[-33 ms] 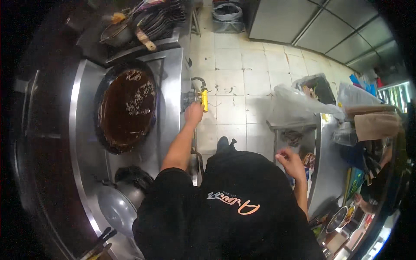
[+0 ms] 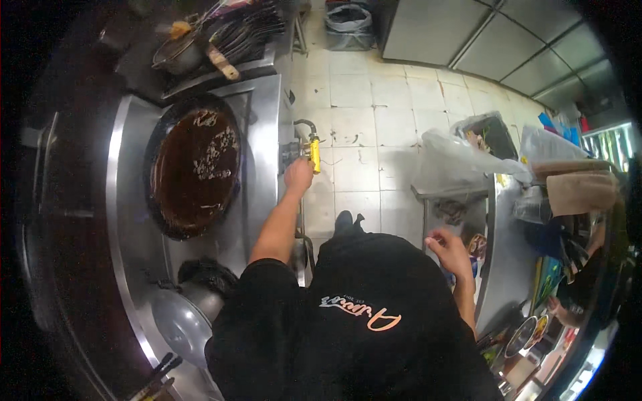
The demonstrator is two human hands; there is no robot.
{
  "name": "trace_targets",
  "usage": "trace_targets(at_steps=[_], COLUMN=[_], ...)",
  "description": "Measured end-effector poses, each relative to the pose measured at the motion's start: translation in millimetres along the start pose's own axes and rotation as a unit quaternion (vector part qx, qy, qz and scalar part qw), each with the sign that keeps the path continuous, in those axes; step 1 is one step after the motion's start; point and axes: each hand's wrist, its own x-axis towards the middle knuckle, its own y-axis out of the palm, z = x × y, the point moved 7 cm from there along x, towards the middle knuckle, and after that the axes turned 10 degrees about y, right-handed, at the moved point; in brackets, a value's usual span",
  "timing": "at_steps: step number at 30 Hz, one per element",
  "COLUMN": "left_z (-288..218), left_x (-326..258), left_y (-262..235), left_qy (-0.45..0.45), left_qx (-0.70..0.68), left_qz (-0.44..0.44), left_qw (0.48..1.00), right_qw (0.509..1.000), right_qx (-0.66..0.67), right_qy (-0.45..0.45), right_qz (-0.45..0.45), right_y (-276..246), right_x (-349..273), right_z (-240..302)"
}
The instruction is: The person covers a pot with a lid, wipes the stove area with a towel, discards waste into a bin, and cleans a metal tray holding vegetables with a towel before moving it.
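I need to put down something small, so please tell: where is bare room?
The steel counter has a bare strip between the large pan and the edge beside the left hand. Floor tiles lie open between counter and right bench. Crowded: the counter's far end, around the wooden handle; the bench near the plastic bag and tan cloth.

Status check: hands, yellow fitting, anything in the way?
Left hand at the yellow fitting, grip unclear. Right hand loosely curled, nothing seen in it. Nothing visibly blocking the fitting.

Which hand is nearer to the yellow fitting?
Left. The left hand is just beside the yellow fitting; the right hand is well apart, off to the right.
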Motion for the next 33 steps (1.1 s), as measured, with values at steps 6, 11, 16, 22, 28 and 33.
trace_targets(at_steps=[6,11,16,22,28,33], left_z=[-11,-52,-33,-35,-7,-1], left_x=[19,48,57,43,74,65], left_y=[-3,-38,-18,-30,-13,-19], left_qy=[0.244,0.066,0.155,0.183,0.141,0.119], left_qx=[0.197,0.027,0.094,0.113,0.185,0.216], left_qz=[-0.064,0.073,0.024,-0.003,0.023,0.007], left_qw=[0.947,0.995,0.983,0.977,0.972,0.969], right_qw=[0.999,0.997,0.996,0.997,0.996,0.994], right_qx=[-0.028,-0.038,0.015,0.044,0.054,0.05], right_qy=[-0.028,-0.056,-0.053,-0.01,-0.015,-0.019], right_qz=[0.033,-0.022,-0.068,-0.058,-0.062,-0.092], right_y=[8,11,18,27,24,20], right_x=[10,14,-2,-12,-8,-8], right_z=[-5,-10,-17,-33,-31,-31])
